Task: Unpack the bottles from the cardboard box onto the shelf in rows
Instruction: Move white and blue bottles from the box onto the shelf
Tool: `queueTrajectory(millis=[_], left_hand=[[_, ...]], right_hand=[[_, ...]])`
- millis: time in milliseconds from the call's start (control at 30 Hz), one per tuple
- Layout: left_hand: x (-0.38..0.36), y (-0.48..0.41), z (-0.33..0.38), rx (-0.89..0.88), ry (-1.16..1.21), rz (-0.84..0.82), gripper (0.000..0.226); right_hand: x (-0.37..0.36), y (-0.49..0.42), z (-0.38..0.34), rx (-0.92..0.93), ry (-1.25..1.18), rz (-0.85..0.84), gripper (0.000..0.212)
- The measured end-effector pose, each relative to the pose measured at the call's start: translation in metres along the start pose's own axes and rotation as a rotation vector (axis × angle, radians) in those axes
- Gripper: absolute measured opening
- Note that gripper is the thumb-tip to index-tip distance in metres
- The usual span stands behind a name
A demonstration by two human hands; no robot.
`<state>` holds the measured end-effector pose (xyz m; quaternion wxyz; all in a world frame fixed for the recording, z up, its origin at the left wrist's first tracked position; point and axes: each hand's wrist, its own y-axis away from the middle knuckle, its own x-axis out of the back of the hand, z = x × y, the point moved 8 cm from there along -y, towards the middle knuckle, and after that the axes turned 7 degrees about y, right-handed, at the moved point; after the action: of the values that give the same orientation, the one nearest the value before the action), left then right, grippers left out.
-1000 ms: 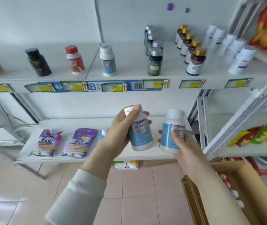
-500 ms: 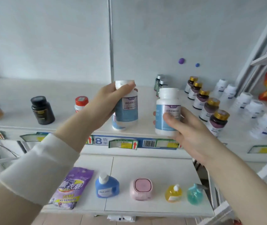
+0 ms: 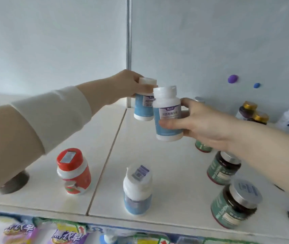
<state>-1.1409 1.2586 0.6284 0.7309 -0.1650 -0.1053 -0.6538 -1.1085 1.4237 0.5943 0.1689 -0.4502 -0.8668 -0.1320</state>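
Head view: unreadable blue-labelled bottles [image 3: 168,118].

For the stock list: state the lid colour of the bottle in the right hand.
White lid, clearest in the head view.

The glossy white shelf [image 3: 166,173] carries a red-capped orange-and-white bottle [image 3: 73,171] near left, a white blue-labelled bottle [image 3: 137,189] near centre, two dark green-labelled silver-lidded jars [image 3: 235,205] near right, gold-capped bottles [image 3: 252,111] far right.
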Motion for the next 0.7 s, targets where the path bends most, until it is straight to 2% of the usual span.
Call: queueTrajectory(millis=[200,367,467,700], left_hand=[[0.002,-0.079,-0.039,0.012,-0.158,-0.019,0.033],[-0.007,-0.116,-0.065,0.006,-0.282,-0.028,0.03],[-0.017,-0.128,-0.071,-0.005,-0.311,-0.061,0.038],[-0.026,-0.142,-0.078,-0.024,-0.295,-0.062,0.045]], right_hand=[[0.012,-0.07,0.021,-0.068,0.301,0.111,0.065],[0.006,-0.108,0.045,-0.135,0.373,0.16,0.072],[0.004,-0.123,0.056,-0.169,0.41,0.203,0.072],[0.006,-0.141,0.07,-0.221,0.464,0.263,0.073]])
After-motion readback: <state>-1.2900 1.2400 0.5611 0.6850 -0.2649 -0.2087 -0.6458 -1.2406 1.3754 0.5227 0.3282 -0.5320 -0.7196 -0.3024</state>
